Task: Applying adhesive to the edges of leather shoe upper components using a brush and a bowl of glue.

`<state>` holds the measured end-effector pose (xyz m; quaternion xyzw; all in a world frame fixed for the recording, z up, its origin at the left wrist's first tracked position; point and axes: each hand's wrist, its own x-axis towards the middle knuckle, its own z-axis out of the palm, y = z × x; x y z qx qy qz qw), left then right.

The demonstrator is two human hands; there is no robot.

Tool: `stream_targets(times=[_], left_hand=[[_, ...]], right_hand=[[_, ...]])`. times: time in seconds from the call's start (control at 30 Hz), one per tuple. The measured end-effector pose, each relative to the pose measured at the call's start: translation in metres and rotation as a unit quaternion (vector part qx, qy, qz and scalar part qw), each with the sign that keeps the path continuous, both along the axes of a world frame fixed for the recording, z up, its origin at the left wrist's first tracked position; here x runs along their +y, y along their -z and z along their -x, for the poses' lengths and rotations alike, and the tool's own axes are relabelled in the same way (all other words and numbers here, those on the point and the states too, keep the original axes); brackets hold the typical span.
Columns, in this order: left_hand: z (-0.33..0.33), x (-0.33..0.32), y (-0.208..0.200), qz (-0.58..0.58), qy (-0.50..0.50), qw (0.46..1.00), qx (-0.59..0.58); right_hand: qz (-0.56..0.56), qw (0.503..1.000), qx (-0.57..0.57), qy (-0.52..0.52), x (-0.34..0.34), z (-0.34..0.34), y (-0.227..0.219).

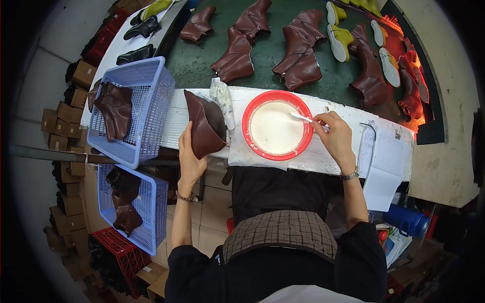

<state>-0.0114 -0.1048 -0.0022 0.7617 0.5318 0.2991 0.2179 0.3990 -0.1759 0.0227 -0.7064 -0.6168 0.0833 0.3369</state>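
Two things held: a brown boot (201, 127), cupped by my left fingers (186, 137) at the desk's (174, 113) near edge; a white brush (301, 117), pinched in my right fingers (324, 118) over the red bowl (246, 123). Across the bowl, left of the brush, the boot slants away.

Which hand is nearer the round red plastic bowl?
Right: the right hand is just right of the red bowl, fingers around a slim white tool; the left hand is farther off to its left, holding a brown leather-look boot.
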Motion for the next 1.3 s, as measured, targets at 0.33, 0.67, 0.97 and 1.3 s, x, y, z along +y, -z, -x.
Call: stream_targets(times=[0.33,0.67,0.97,1.3], left_hand=[[-0.055,-0.036,-0.069,-0.096,0.150,0.984,0.018],[-0.076,-0.040,-0.079,-0.155,0.199,0.963,-0.095],[-0.093,0.000,-0.064,-0.285,0.111,0.929,-0.208],[-0.084,0.027,-0.052,-0.448,0.116,0.882,-0.093]], right_hand=[[-0.088,0.963,0.227,-0.119,0.004,0.040,-0.038],[-0.185,0.948,0.210,-0.151,0.018,0.020,-0.052],[-0.165,0.940,0.216,-0.204,-0.015,0.044,-0.047],[-0.015,0.929,0.277,-0.244,-0.027,0.058,-0.071]])
